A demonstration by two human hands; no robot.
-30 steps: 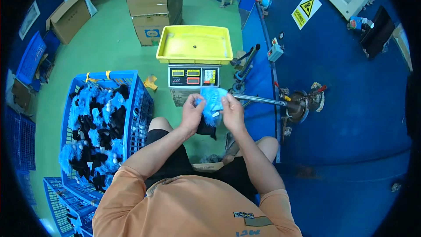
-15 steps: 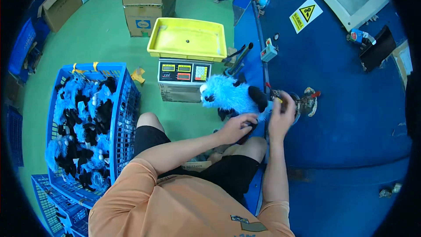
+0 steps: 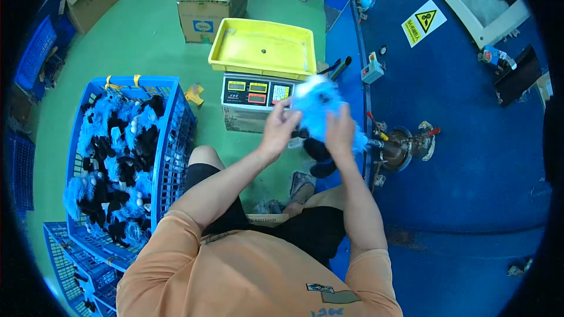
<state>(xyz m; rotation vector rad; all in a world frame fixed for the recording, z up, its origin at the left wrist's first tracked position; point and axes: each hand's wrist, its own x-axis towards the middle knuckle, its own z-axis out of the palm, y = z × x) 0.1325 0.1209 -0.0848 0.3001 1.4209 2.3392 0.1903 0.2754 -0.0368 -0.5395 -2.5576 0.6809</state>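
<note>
In the frame's centre, the plush toy (image 3: 317,108) is bright blue with black parts. The tray (image 3: 264,38) above is yellow, the crate (image 3: 158,164) at left is blue, the shirt (image 3: 252,276) at bottom is orange.

Left hand (image 3: 279,129) out front, fingers bent; right hand (image 3: 341,134) blurred, near it. Left forearm (image 3: 226,185) slants rightward, right forearm (image 3: 359,202) nearly straight ahead.
</note>
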